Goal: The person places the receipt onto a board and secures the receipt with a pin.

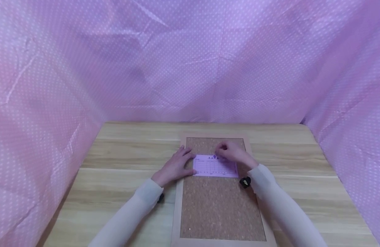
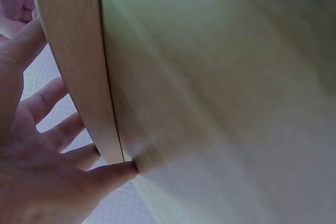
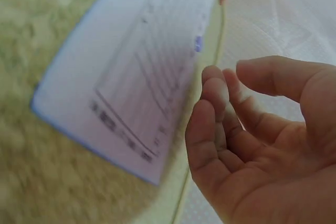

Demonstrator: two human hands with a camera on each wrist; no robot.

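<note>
A cork board point(image 1: 219, 206) in a light wooden frame point(image 1: 177, 212) lies on the table. A pale purple printed slip point(image 1: 215, 167) lies flat across its upper part. My left hand point(image 1: 177, 165) rests with straight fingers on the frame beside the slip's left edge; the left wrist view shows its spread fingers point(image 2: 63, 129) lying against the frame point(image 2: 73, 61). My right hand point(image 1: 234, 154) hovers over the slip's top edge. In the right wrist view its fingers point(image 3: 215, 124) are loosely curled with nothing between them and the thumb, next to the slip point(image 3: 131, 77).
The wooden table point(image 1: 122, 161) runs out to both sides of the board. Purple dotted cloth point(image 1: 190, 61) hangs close around the back, left and right. Small black devices sit at both wrists point(image 1: 245, 182).
</note>
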